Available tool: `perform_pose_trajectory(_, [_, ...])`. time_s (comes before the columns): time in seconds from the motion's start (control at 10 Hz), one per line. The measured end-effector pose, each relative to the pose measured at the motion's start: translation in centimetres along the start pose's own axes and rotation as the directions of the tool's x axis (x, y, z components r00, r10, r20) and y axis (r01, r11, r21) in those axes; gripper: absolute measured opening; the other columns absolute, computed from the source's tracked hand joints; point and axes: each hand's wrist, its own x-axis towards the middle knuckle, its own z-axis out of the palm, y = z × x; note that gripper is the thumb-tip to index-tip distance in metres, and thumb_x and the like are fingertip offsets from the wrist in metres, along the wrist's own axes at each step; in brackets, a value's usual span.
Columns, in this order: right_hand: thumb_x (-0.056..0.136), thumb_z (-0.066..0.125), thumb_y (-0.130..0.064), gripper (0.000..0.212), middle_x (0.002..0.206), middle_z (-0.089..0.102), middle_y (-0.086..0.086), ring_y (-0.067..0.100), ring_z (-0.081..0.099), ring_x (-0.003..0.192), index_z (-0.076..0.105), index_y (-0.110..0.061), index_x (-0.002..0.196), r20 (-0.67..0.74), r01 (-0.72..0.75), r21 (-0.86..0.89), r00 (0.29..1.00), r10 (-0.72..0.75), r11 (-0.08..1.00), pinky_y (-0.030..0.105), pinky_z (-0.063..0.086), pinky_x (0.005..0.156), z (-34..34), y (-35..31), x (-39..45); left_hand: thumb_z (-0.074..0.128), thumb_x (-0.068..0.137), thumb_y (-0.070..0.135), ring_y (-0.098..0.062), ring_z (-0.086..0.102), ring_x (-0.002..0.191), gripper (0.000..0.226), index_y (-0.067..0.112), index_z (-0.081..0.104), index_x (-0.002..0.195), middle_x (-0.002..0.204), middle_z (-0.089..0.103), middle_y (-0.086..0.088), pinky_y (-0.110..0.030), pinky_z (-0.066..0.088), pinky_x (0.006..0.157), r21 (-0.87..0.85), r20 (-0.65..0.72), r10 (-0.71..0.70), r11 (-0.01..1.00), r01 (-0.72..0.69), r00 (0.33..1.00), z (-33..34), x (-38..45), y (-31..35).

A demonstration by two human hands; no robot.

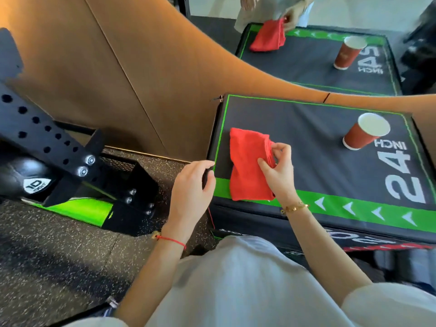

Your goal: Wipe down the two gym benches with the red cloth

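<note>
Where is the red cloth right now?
In the head view the red cloth lies folded on the near left part of the black padded box, with the right hand pinching its right edge.

A folded red cloth lies near the left edge of a black padded box with green trim, its lower end reaching the box's front edge. The right hand pinches the cloth's right side. The left hand hovers just off the box's front left corner, fingers loosely curled, holding nothing. A red paper cup stands tilted near the far right corner.
</note>
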Motion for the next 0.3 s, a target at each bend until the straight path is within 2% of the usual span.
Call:
perform_pose_trajectory(0.1, [0.082, 0.065, -0.004, 0.049, 0.124, 0.058, -0.004, 0.012, 0.058, 0.105, 0.042, -0.011, 0.125, -0.054, 0.001, -0.182, 0.998, -0.011, 0.983, 0.034, 0.047, 0.087, -0.6, 0.7, -0.5, 0.057, 0.092, 0.014, -0.02, 0.061, 0.107, 0.024, 0.013, 0.067, 0.114, 0.112, 0.069, 0.001, -0.036, 0.049, 0.094, 0.014, 0.081, 0.059, 0.998, -0.06, 0.995, 0.7, 1.4, -0.4])
perform_pose_trajectory(0.2, [0.078, 0.062, -0.008, 0.057, 0.119, 0.061, -0.014, 0.012, 0.059, 0.092, 0.04, -0.025, 0.127, -0.089, -0.009, -0.365, 0.996, -0.026, 0.931, 0.03, 0.04, 0.071, -1.2, 1.2, -1.2, 0.057, 0.092, 0.014, -0.019, 0.06, 0.106, 0.023, 0.014, 0.066, 0.113, 0.111, 0.069, 0.0, -0.035, 0.049, 0.092, 0.01, 0.126, 0.121, 0.992, -0.123, 0.985, 1.1, 2.2, -1.0])
perform_pose_trajectory(0.3, [0.073, 0.06, -0.001, 0.056, 0.118, 0.06, -0.002, 0.023, 0.055, 0.104, 0.047, -0.016, 0.126, -0.081, 0.082, -0.478, 0.987, -0.137, 0.874, 0.038, 0.044, 0.083, -1.3, 1.3, -1.6, 0.057, 0.092, 0.014, -0.02, 0.061, 0.105, 0.023, 0.014, 0.066, 0.113, 0.111, 0.069, 0.0, -0.035, 0.05, 0.091, -0.007, 0.14, 0.141, 0.99, -0.142, 0.98, 1.5, 2.7, -1.8])
